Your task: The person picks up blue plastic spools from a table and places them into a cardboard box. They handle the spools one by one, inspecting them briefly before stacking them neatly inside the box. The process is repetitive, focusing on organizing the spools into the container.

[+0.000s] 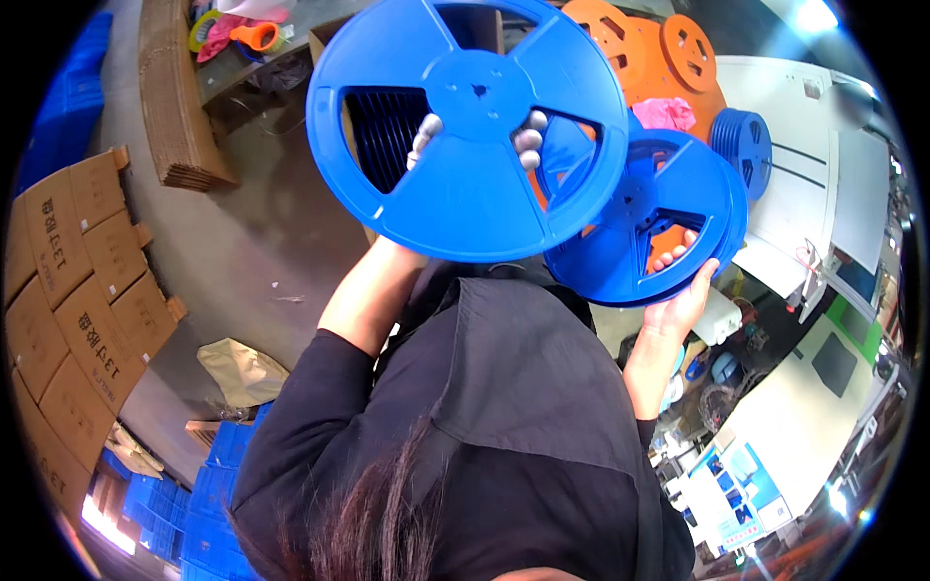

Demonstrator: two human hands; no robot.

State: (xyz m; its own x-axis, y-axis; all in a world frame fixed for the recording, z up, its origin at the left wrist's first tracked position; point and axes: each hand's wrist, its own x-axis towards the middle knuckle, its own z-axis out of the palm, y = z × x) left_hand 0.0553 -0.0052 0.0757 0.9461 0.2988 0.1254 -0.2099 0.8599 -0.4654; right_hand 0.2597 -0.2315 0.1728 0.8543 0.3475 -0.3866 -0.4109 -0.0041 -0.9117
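Observation:
A large blue plastic reel with wide cut-out windows is held up in front of my chest. My left hand grips it from beneath; most of the hand is hidden behind the reel. Grey-covered fingertips show in the windows on both sides of the hub. To the right, my right hand is closed on the lower right rim of another blue reel, its fingers showing through a window. That rim looks doubled, so more than one reel may be there. The first reel partly overlaps it.
Behind the reels an open carton holds dark stacked discs. Orange reels and a small blue reel stack lie at the far right, by a white machine. Cartons are piled at left, flattened cardboard stands nearby, and blue crates lie lower left.

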